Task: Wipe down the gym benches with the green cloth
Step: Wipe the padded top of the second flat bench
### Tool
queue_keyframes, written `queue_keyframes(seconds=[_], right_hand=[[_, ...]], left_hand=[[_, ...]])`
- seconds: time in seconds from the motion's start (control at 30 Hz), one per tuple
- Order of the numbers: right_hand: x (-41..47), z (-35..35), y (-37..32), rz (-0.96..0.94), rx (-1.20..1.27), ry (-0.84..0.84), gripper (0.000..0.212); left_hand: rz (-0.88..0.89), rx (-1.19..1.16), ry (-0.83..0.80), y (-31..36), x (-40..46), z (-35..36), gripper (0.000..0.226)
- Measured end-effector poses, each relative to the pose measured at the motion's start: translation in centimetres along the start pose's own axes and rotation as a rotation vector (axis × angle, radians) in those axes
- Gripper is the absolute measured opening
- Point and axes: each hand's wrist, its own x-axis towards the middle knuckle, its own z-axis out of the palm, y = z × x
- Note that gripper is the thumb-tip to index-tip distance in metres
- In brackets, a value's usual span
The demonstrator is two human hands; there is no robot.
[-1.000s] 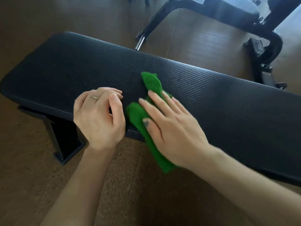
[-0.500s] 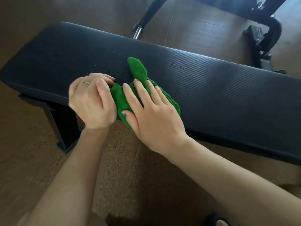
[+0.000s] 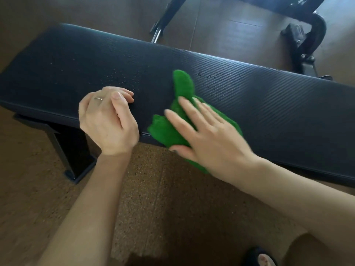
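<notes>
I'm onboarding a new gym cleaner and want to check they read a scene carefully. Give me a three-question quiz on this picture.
1. True or false: the right hand presses the green cloth with straight fingers.
2. Where does the left hand rest? A) on the floor B) on the near edge of the bench C) on the cloth
3. Fill in: small droplets sit on the bench pad to the ____ of the cloth.

Key: 1 true; 2 B; 3 left
</notes>
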Motion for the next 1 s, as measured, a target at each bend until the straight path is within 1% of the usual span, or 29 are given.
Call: queue_keyframes(seconds=[0.1, 0.17, 0.23, 0.33, 0.4, 0.47, 0.53, 0.63, 0.73, 0.8, 0.9, 1.0], right_hand=[[4.4, 0.7, -2.7, 0.012, 0.081, 0.023, 0.065], [4.9, 0.6, -2.9, 0.032, 0.134, 0.028, 0.062], [3.0, 0.2, -1.9, 0.037, 0.143, 0.021, 0.06], [-2.5, -0.4, 0.8, 0.068, 0.088, 0.011, 0.057], [-5.9, -1.2, 2.5, 0.103, 0.062, -0.04, 0.057], [-6.5, -1.9, 3.0, 0.125, 0.065, -0.101, 0.057], [-4.2, -1.9, 2.5, 0.131, 0.092, -0.119, 0.059], [2.7, -1.1, 1.8, 0.169, 0.176, -0.102, 0.057], [10.0, 0.6, 2.1, 0.244, 0.217, -0.092, 0.056], [13.3, 1.1, 2.3, 0.282, 0.247, -0.095, 0.056], [13.7, 1.1, 2.4, 0.289, 0.277, -0.098, 0.057], [8.7, 0.5, 2.1, 0.261, 0.264, -0.077, 0.058]], left_hand=[[-0.031, 0.003, -0.011, -0.4, 0.2, -0.1, 0.054], [-0.051, 0.01, -0.029, -0.4, 0.3, -0.2, 0.055], [-0.058, 0.01, -0.056, -0.2, 0.4, -0.4, 0.053], [-0.036, -0.006, -0.1, 0.3, 0.7, -0.6, 0.049], [-0.038, 0.029, -0.12, 0.6, 0.8, -0.7, 0.046], [-0.037, 0.064, -0.11, 1.0, 0.7, -0.6, 0.045], [-0.031, 0.066, -0.111, 1.1, 0.8, -0.6, 0.044], [-0.038, 0.082, -0.142, 1.1, 0.9, -0.6, 0.042], [-0.041, 0.124, -0.193, 1.1, 0.9, -0.6, 0.041], [-0.021, 0.161, -0.235, 1.1, 1.2, -0.8, 0.04], [0.03, 0.188, -0.353, 1.9, 2.3, -1.3, 0.042], [0.046, 0.141, -0.428, 3.4, 3.8, -0.9, 0.045]])
